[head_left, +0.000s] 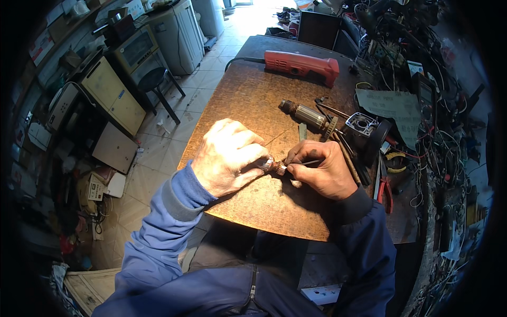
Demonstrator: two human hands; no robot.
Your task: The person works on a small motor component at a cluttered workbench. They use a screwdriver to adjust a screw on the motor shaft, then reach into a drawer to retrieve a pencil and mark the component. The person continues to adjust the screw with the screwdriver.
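Over the near part of the brown wooden tabletop [248, 100], my left hand [224, 156] is closed around a small motor armature [278, 167]. Its copper windings and commutator end stick out toward the right, while the rest is hidden in my palm. My right hand [327, 171] pinches a thin metal rod-like tool [311, 162] between thumb and fingers, close to the commutator; whether its tip touches cannot be seen. Beyond my right hand lies a second, larger armature [311, 115] with a gear on one end.
A red power tool body [301, 66] lies across the table's far part. At the right are a metal gear housing [361, 123], a greenish sandpaper sheet [391, 108], red-handled pliers [386, 194] and tangled wires. A black stool [153, 79] stands on the floor to the left.
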